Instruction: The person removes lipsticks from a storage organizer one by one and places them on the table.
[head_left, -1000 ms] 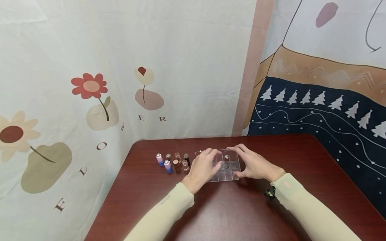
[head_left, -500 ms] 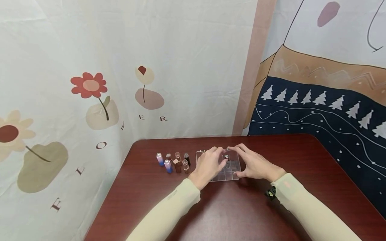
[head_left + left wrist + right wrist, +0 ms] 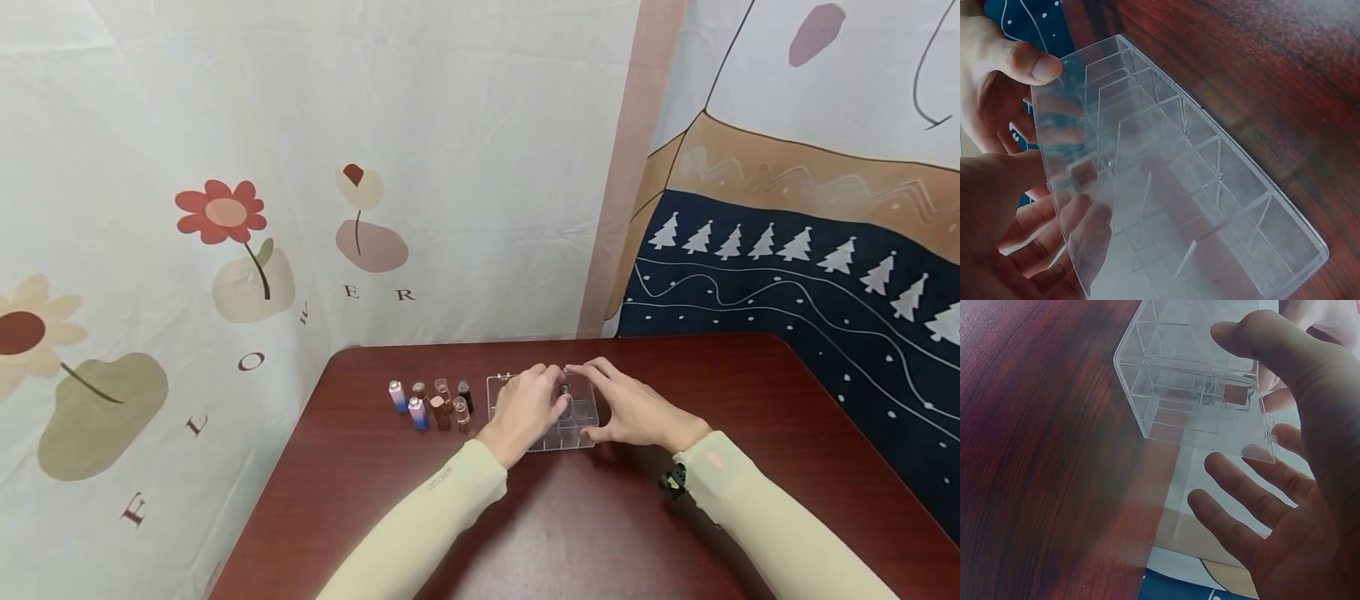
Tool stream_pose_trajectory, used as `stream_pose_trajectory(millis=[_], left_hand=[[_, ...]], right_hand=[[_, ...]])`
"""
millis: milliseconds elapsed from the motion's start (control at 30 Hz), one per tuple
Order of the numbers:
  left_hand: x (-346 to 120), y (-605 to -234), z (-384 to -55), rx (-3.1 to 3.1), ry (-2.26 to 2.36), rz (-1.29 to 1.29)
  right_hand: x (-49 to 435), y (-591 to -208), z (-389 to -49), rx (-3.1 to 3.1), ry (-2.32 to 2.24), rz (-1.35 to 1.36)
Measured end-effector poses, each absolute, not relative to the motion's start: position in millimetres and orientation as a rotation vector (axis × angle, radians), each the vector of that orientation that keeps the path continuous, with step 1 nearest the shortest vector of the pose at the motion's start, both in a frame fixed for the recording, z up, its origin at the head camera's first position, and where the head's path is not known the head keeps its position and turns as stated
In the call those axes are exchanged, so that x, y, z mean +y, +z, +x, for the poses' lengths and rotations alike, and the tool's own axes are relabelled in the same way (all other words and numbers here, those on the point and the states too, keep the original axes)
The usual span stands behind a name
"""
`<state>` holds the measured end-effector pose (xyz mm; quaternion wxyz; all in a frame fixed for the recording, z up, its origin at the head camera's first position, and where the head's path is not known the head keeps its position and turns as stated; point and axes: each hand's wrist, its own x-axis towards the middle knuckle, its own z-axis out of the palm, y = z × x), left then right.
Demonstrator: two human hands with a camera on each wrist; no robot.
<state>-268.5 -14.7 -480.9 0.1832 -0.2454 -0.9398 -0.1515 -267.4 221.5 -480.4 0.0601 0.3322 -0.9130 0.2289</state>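
Note:
A clear plastic compartment box [image 3: 558, 433] lies on the table between the two hands. My right hand [image 3: 633, 408] holds its right end, the thumb at the front corner and the index finger at the far corner. A small bottle [image 3: 566, 390] stands within the box, partly screened by my left hand [image 3: 525, 408], whose curved fingers and thumb are spread close by it. Through the clear walls, the right wrist view shows a small brown square [image 3: 1235, 394] in one cell. In the left wrist view, the left fingers appear behind the box's clear panel [image 3: 1147, 150].
Several small bottles stand left of the box: two pink-and-blue ones [image 3: 417, 414], brown ones [image 3: 439, 412], clear glass ones [image 3: 461, 412] and a dark one [image 3: 465, 395]. The dark red table [image 3: 360, 517] meets a printed cloth [image 3: 480, 167] at its back edge.
My left hand has moved right over the box, toward the small bottle, uncovering the box's left end. The right hand and the box have stayed in place.

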Motion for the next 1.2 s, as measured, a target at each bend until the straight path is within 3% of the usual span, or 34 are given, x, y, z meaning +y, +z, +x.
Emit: stream_pose_trajectory(millis=[633, 900, 1200], left_hand=[[-8.1, -470.4, -275.0, -2.711, -0.306, -0.681], [-4.7, -465.5, -277.2, -2.724, -0.305, -0.645], [-8.8, -460.8, -277.8, -2.772, -0.43, -0.615]], right_hand=[[232.3, -498.3, -281.8, -2.587, 0.798, 1.137], [221.9, -480.3, -267.1, -2.782, 0.704, 0.977], [222.4, -479.9, -267.7, -2.799, 0.704, 0.975]])
